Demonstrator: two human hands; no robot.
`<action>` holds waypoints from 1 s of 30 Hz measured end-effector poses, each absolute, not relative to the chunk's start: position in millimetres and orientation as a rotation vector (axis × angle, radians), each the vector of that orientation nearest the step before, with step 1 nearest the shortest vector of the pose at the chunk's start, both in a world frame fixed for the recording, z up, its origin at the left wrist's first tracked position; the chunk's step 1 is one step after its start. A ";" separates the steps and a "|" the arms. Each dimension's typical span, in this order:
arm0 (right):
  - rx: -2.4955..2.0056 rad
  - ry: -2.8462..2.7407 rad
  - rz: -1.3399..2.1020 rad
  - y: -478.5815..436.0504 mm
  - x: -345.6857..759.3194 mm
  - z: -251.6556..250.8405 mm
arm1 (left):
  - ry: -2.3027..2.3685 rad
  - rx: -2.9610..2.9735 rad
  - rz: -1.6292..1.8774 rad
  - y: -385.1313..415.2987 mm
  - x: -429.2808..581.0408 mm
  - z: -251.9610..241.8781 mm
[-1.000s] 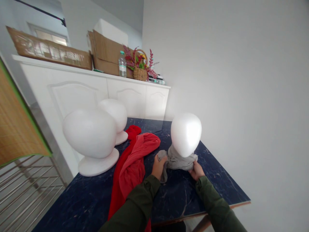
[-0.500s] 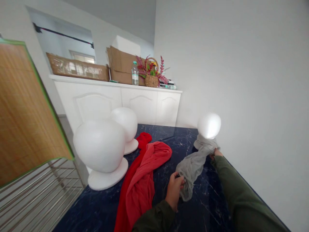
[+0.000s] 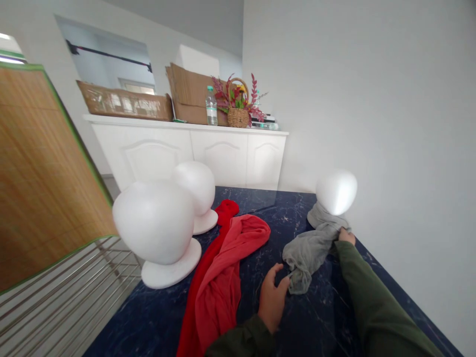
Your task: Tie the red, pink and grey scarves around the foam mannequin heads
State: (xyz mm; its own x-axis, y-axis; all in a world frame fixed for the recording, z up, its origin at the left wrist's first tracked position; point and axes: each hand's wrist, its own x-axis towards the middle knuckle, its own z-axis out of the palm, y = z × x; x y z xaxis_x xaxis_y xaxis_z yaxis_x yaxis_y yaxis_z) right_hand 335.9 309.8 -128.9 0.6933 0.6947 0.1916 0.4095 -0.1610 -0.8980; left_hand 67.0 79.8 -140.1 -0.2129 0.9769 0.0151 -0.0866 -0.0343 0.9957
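A thin grey scarf point(image 3: 308, 253) is wound about the neck of the white foam head form point(image 3: 336, 192) at the right, and its loose end trails toward me over the dark table. My left hand point(image 3: 273, 300) is beside that loose end, thumb and forefinger apart, the fingertips close to the fabric's edge. At the neck of the form, my right hand point(image 3: 346, 237) grips the scarf; its fingertips are partly hidden by cloth. A coral-red scarf point(image 3: 223, 282) lies partly over a brighter red scarf point(image 3: 201, 277) left of my hands.
Two more white forms, a nearer form point(image 3: 154, 223) and a farther form point(image 3: 195, 186), stand at the left on the blue-black marbled table point(image 3: 260, 203). A metal rack point(image 3: 74, 292) borders it. Behind, a white cabinet point(image 3: 226, 158) carries boxes, a bottle point(image 3: 211, 106) and a flower basket point(image 3: 238, 117).
My left hand's fingers have spread and come away from the scarf's loose end, which has drawn up slightly. My right hand stays at the neck. The whole view has shifted a little.
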 end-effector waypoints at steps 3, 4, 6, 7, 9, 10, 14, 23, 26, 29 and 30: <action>-1.794 -0.813 0.344 293.7 326.8 -134.0 | 1.299 1.086 1.412 78.2 67.2 -135.9; -1.780 -0.803 0.330 286.0 323.0 -134.8 | 1.300 1.099 1.415 78.4 67.0 -135.2; -1.755 -0.780 0.284 267.6 315.2 -135.9 | 1.288 1.118 1.430 80.2 66.4 -135.4; -1.747 -0.766 0.260 257.4 311.3 -136.5 | 1.276 1.121 1.439 81.4 66.1 -135.9; -1.731 -0.750 0.226 235.9 304.0 -138.9 | 1.250 1.121 1.463 83.5 65.4 -136.8; -1.720 -0.753 0.223 224.9 300.5 -140.9 | 1.241 1.121 1.480 84.0 65.1 -136.7; -1.660 -0.853 0.286 176.8 284.5 -151.9 | 1.234 1.166 1.539 81.8 64.2 -131.9; -1.032 -2.279 0.332 50.9 201.1 -140.2 | 1.353 1.621 1.471 79.1 19.1 -84.0; -1.113 -2.390 0.265 42.3 182.4 -138.8 | 1.832 1.888 1.246 87.3 -12.4 -71.8; -1.196 -2.317 0.248 46.7 178.5 -140.8 | 2.135 1.880 1.090 94.9 -39.4 -76.7; -1.203 -2.288 0.248 48.4 179.3 -141.5 | 2.166 1.859 1.064 96.2 -46.3 -80.4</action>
